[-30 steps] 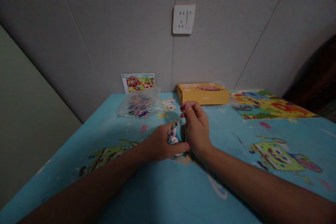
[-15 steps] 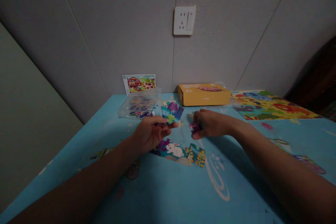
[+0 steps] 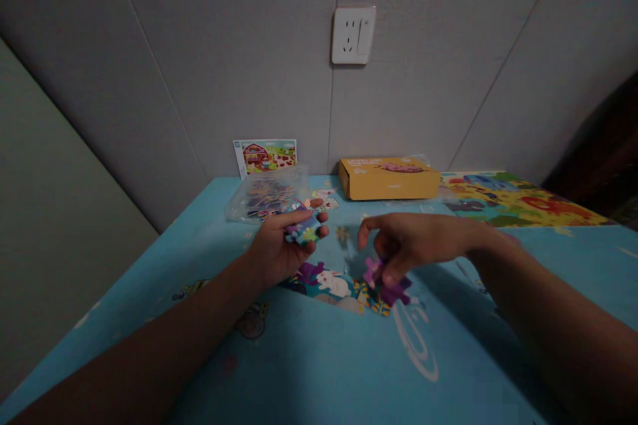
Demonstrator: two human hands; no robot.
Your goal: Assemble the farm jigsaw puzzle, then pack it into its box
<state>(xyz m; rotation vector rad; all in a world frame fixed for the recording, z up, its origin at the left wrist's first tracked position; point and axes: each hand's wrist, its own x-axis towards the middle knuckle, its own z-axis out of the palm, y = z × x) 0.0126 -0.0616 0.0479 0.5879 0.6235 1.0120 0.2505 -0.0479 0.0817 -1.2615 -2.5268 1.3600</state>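
My left hand, palm up, grips several jigsaw puzzle pieces in blue, purple and green. A purple and pink puzzle piece is pinched by my right hand, its index finger lifted off. That piece hangs over the right end of a joined strip of puzzle pieces, partly covering its yellow-leaf part. The strip lies on the table and shows a white rabbit. Its left end is partly hidden behind my left hand.
Behind my left hand is a clear plastic bag of puzzle pieces, with a farm picture card against the wall. A yellow box stands at the back. A finished-looking animal picture lies at right on the blue patterned tablecloth.
My right hand has lifted the purple piece and brought it toward me over the strip's right end. My left hand has drawn back slightly, and purple pieces behind it are gone from the table.
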